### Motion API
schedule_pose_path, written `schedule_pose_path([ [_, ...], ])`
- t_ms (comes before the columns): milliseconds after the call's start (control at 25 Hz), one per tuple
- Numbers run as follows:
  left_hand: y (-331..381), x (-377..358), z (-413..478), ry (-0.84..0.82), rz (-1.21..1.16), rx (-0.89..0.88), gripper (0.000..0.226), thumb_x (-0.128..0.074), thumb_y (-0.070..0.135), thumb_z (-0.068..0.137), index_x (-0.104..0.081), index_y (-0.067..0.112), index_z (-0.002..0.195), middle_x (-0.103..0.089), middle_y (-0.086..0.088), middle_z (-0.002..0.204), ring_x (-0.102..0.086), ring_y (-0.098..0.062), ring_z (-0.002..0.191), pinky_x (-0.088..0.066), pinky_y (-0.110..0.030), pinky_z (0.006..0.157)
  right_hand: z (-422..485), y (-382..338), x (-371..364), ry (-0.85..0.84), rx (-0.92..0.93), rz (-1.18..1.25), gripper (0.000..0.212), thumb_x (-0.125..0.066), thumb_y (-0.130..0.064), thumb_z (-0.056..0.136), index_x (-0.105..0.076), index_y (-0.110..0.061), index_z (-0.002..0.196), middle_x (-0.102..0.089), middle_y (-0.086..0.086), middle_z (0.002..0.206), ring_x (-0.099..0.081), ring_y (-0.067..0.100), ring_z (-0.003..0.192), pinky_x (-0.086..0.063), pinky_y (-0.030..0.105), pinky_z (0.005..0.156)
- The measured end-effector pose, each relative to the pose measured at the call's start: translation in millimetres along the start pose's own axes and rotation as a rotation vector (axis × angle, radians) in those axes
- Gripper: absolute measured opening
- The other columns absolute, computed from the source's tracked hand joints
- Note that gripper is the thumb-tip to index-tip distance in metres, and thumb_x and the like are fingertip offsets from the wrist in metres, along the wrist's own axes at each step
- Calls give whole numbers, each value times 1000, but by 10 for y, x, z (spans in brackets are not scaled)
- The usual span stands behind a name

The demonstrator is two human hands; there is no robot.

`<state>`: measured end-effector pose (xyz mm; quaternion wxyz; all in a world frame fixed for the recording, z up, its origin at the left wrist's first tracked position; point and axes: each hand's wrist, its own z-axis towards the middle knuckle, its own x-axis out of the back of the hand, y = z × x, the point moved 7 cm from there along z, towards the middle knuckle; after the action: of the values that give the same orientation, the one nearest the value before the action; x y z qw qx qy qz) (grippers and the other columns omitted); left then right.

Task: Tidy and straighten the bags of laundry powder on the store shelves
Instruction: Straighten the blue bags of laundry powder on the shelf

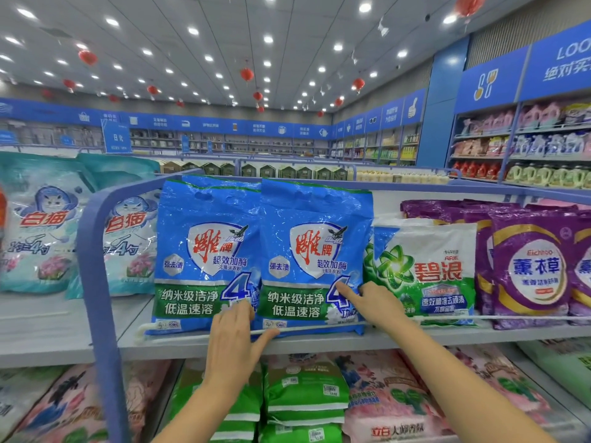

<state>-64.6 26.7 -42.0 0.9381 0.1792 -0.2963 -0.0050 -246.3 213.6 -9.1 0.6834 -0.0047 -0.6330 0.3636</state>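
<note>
Two blue bags of laundry powder stand upright side by side on the top shelf (415, 338). My left hand (233, 340) holds the lower left edge of the right blue bag (313, 251), fingers tucked between it and the left blue bag (208, 251), thumb lying along the white rail. My right hand (371, 302) grips the same bag's lower right edge, thumb on its front, fingers behind it beside the white and green bag (428, 266). Purple bags (531, 266) stand further right.
A blue metal frame post (96, 282) divides the shelf from pale teal bags (41, 225) at the left. A white wire rail (319, 327) runs along the shelf front. Green bags (303, 385) and pink bags (393, 404) lie on the lower shelf. More aisles stand behind.
</note>
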Motion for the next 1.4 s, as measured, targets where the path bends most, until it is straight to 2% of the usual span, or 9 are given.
schedule_pose_path([
  [120, 61, 45, 18, -6, 1, -11, 49, -70, 50, 73, -51, 15, 100, -53, 1, 91, -55, -18, 79, -52, -36, 74, -52, 43, 100, 124, 33, 477, 53, -41, -62, 81, -58, -12, 86, -58, -1, 75, -57, 17, 70, -51, 35, 70],
  [200, 194, 52, 66, 21, -140, 50, 64, -48, 60, 80, -44, 15, 125, -54, -3, 115, -52, -17, 103, -47, -36, 90, -99, -19, 128, 129, 35, 792, 49, -45, -45, 89, -49, -11, 125, -57, -1, 112, -55, 16, 103, -46, 36, 95],
  [280, 344, 29, 212, 64, -249, 132, 70, -35, 62, 84, -28, 21, 139, -44, -6, 135, -43, -21, 123, -41, -41, 101, -66, -142, 125, 136, 44, 906, 48, -44, -34, 95, -38, -9, 135, -46, -5, 121, -44, 10, 113, -37, 27, 99],
  [360, 446, -29, 390, 81, -197, 143, 63, -27, 62, 86, -15, 35, 142, -35, -10, 144, -36, -26, 131, -41, -44, 99, 47, -238, 170, 194, 43, 892, 43, -43, -34, 97, -45, -6, 128, -49, -3, 118, -47, 11, 110, -39, 28, 96],
  [480, 430, -193, 518, 31, -53, 117, 60, -23, 61, 88, -12, 39, 142, -28, -16, 149, -36, -34, 133, -46, -49, 95, 193, -245, 359, 331, 48, 852, 33, -47, -30, 96, -49, -9, 70, -44, 5, 67, -40, 16, 63, -33, 29, 58],
  [720, 356, -258, 567, 10, -60, 120, 68, -6, 74, 84, -1, 42, 144, -19, -9, 154, -25, -27, 139, -35, -44, 103, 194, -268, 423, 452, 51, 875, 24, -49, -26, 95, -51, -9, 79, -47, 0, 70, -43, 13, 64, -35, 27, 59],
  [920, 132, 172, 513, 166, 59, -111, 63, -17, 60, 94, -25, 22, 143, -30, -9, 146, -31, -25, 130, -25, -40, 105, -462, -415, 631, 912, 388, 407, 32, -43, -32, 92, -42, -16, 120, -50, 3, 120, -47, 18, 111, -39, 34, 93],
  [1080, -188, 266, 880, 44, 449, -192, 62, -12, 60, 94, -33, 25, 141, -26, -9, 150, -28, -32, 135, -12, -59, 108, -478, -1210, 16, 715, 816, -247, 53, -40, -52, 90, -35, -29, 138, -30, 5, 148, -26, 26, 137, -15, 52, 111],
  [1400, -496, 262, 1048, 10, 535, 111, 93, -12, 88, 65, 2, 43, 144, 10, -1, 156, 6, -29, 144, 12, -60, 104, -41, -1065, -184, 580, 495, -466, 75, -18, -77, 83, -18, -37, 146, -27, 6, 153, -16, 28, 141, -13, 60, 105],
])
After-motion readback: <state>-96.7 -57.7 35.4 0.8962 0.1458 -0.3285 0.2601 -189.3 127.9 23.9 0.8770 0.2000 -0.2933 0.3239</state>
